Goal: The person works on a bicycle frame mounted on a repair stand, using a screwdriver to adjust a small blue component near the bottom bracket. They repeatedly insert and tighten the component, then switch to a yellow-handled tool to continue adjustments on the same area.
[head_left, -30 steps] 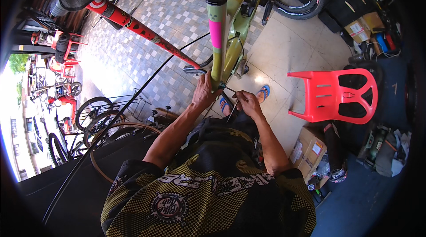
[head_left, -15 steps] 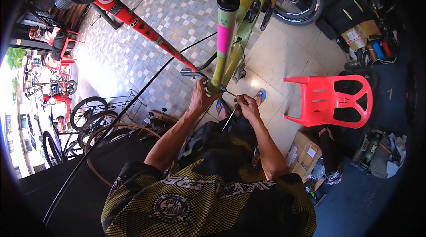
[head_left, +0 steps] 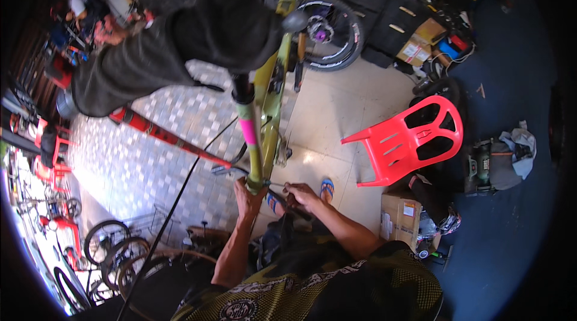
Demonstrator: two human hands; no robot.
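A yellow-green bicycle frame point(head_left: 255, 162) with a pink band hangs in front of me, its tube end pointing down toward my body. My left hand point(head_left: 247, 199) is closed round that lower end, with the thumb side against the tube. On the other side, my right hand point(head_left: 302, 196) pinches a thin metal rod-like tool point(head_left: 274, 184), which looks like a hex key. Its tip reaches a small fitting at the tube end, close by my left hand. My fingers hide most of the tool, so its exact kind is unclear.
A red stand arm point(head_left: 162, 135) slants in from the left under dark cloth point(head_left: 156, 51). To the right lies a red plastic chair point(head_left: 399, 144) above a cardboard box point(head_left: 399, 216). A wheel point(head_left: 345, 33) stands beyond the frame; parked bicycles point(head_left: 123, 249) are at lower left.
The view has shifted, so frame and hands appear lower and further left, and more dark cloth shows. Both hands stay at the tube end, the right still holding the thin tool.
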